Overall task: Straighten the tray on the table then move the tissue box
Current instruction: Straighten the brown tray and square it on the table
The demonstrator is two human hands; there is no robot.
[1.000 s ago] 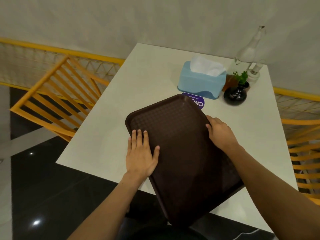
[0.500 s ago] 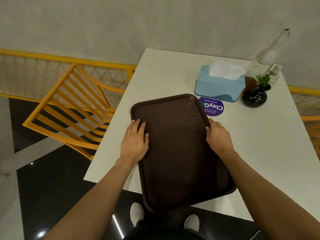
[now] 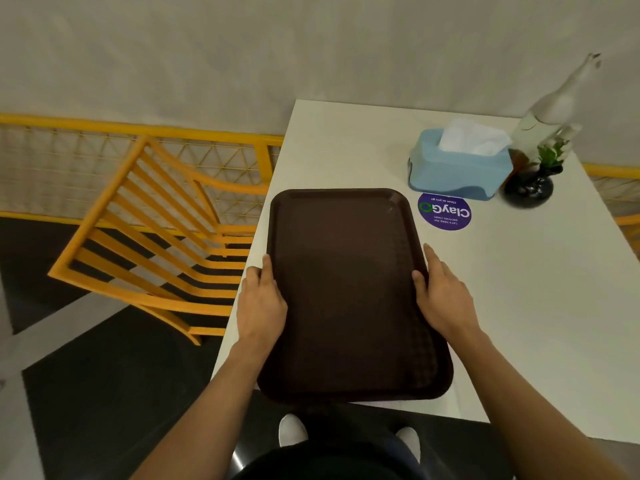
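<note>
— Both hands are on the tray [image 3: 349,292], see? Her left hand [image 3: 260,303] grips the left rim, thumb on the edge, fingers curled outside it. Right hand [image 3: 440,296] does the same on the right rim, index finger stretched forward along the edge.

— Is the tray lying straight?

— Nearly square to the white table [image 3: 519,289], long sides running away from the person. Its near end sticks out a little past the table's front edge, above the white shoes [image 3: 292,429].

— And the tissue box [image 3: 459,169]?

— At the far right part of the table, pale blue, a white tissue poking up. Nobody is touching it. A purple round sticker [image 3: 444,212] lies between it and the tray's far right corner; a small black vase [image 3: 529,188] with a green sprig and a clear bottle [image 3: 550,109] stand just right of the box.

— Anything else around?

— A yellow chair [image 3: 149,244] stands to the left of the table.
</note>
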